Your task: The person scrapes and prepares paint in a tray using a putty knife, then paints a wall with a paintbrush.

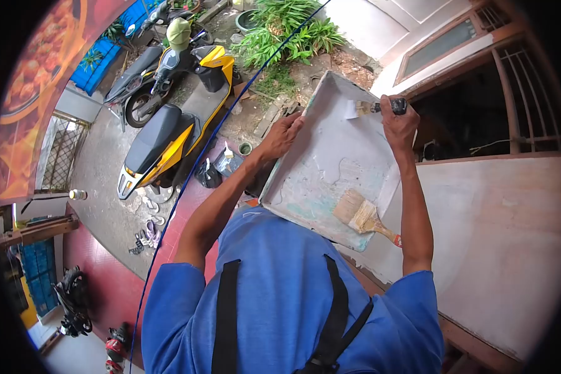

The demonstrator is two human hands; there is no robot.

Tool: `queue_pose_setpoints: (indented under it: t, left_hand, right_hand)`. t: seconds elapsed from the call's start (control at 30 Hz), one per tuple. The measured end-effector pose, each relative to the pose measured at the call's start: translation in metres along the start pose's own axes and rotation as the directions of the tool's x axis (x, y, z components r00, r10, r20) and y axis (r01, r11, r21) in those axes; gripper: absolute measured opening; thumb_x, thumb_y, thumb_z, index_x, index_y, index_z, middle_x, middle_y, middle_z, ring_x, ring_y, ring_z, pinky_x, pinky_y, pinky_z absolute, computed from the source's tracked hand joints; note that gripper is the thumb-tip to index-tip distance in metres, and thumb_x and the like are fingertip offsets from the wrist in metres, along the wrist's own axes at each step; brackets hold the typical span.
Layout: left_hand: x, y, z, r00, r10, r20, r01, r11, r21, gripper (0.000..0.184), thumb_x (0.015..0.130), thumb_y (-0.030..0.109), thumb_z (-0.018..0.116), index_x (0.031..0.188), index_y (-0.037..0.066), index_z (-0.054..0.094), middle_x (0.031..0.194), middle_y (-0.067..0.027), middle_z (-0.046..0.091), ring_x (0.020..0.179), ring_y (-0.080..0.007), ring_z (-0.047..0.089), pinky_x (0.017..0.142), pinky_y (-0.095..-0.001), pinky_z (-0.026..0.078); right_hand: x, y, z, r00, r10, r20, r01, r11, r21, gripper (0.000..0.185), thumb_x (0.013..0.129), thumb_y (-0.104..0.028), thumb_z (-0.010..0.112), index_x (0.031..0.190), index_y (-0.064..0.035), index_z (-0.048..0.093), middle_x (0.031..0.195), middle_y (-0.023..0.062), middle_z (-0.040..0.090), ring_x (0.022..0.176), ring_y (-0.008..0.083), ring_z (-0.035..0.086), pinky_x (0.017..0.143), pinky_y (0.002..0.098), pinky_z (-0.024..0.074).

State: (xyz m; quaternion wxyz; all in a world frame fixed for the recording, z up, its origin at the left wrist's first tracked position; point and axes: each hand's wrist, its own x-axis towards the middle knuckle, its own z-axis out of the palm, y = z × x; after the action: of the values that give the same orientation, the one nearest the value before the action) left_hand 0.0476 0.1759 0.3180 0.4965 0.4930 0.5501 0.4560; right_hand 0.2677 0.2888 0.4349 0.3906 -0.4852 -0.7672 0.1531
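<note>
White-smeared tray (321, 146) has L hand (282, 136) curled on its 10 o'clock edge, prob. for steadiness, w/ R hand (397, 128) closed round brush (362, 108), 1 o'clock.

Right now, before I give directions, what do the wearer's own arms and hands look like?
Both arms have plain blue short sleeves, part of a blue shirt crossed by black straps. The forearms are bare. The left hand and right hand are ungloved, with no watch or wristband visible.
</note>
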Motion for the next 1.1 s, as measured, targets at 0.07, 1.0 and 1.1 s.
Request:
queue_pose_setpoints:
  t: [0.07, 1.0, 1.1]
  left_hand:
    - [0.002, -0.004, 0.001, 0.997, 0.075, -0.033, -0.074, 0.997, 0.024, 0.054, 0.094, 0.04, 0.04, 0.119, -0.007, 0.047, 0.089, -0.0061, 0.054, 0.086, -0.0142, 0.047, 0.077, -0.0282, 0.039]
    - [-0.002, 0.007, 0.004, 0.995, 0.091, -0.04, -0.093, 0.994, -0.051, 0.042, 0.095, 0.036, 0.041, 0.114, 0.0, 0.052, 0.08, 0.0019, 0.052, 0.076, -0.0065, 0.042, 0.067, -0.0229, 0.039]
    - [-0.001, 0.005, 0.004, 0.994, 0.099, -0.047, -0.1, 0.995, -0.029, 0.043, 0.095, 0.036, 0.041, 0.116, 0.0, 0.052, 0.08, 0.0019, 0.052, 0.076, -0.0067, 0.042, 0.068, -0.023, 0.039]
  right_hand:
    - [0.001, 0.001, 0.016, 0.998, 0.051, 0.027, -0.054, 0.993, 0.109, 0.024, 0.079, -0.022, 0.065, 0.073, 0.0006, 0.061, 0.055, 0.0083, 0.055, 0.05, 0.0165, 0.053, 0.053, 0.0305, 0.044]
    - [-0.034, 0.012, -0.081, 0.979, -0.116, 0.166, 0.147, 0.971, -0.187, 0.016, 0.079, -0.017, 0.061, 0.075, -0.0025, 0.058, 0.064, 0.0151, 0.057, 0.059, 0.0318, 0.058, 0.055, 0.037, 0.0457]
    - [-0.032, 0.019, -0.083, 0.991, -0.043, 0.124, 0.079, 0.95, -0.304, 0.016, 0.079, -0.018, 0.062, 0.076, -0.0028, 0.058, 0.067, 0.015, 0.058, 0.06, 0.0321, 0.058, 0.056, 0.0373, 0.046]
